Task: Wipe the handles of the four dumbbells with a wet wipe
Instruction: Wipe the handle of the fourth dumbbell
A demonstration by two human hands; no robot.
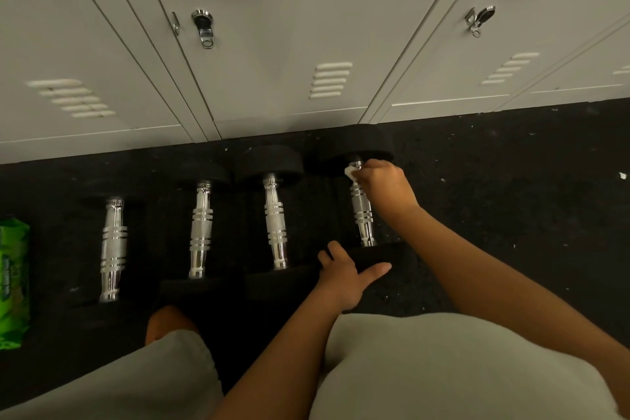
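Observation:
Several dumbbells with chrome handles and black heads lie side by side on the dark floor. My right hand (381, 182) pinches a small white wet wipe (351, 171) against the far end of the rightmost dumbbell's handle (362, 211), just below its far head. My left hand (346, 274) grips the near black head (381, 257) of that same dumbbell, thumb laid along its top. The other handles (275, 220) (201, 228) (113, 249) lie bare to the left.
A green pack of wet wipes (13, 280) lies on the floor at the far left. Pale metal lockers (306, 44) stand right behind the dumbbells. My knees in light shorts (443, 368) fill the near foreground. Speckled black floor extends to the right.

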